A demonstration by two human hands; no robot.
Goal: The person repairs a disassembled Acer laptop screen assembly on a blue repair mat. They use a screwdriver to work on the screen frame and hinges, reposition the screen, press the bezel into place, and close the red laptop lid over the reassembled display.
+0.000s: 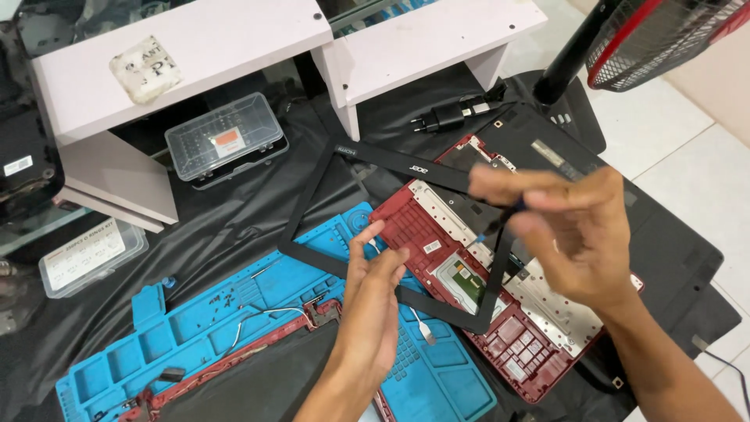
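Note:
My right hand [582,242] hovers over a red laptop base [437,234] and pinches a thin dark tool [506,212] with a blue tip. My left hand [373,297] is raised above the blue work mat [258,305], fingers spread, holding nothing. A black screen bezel frame [367,160] lies tilted across the mat and the red base. At the bottom a laptop screen panel with a red lid edge [250,375] rests on the mat. A small metal pry tool [426,332] lies on the mat beside my left wrist.
Two pale pink low stands [195,47] are at the back. A clear plastic bit case [226,137] and a clear parts box [90,254] sit on the black cloth [234,207]. A black charger plug [449,117] and a fan [664,31] are at upper right.

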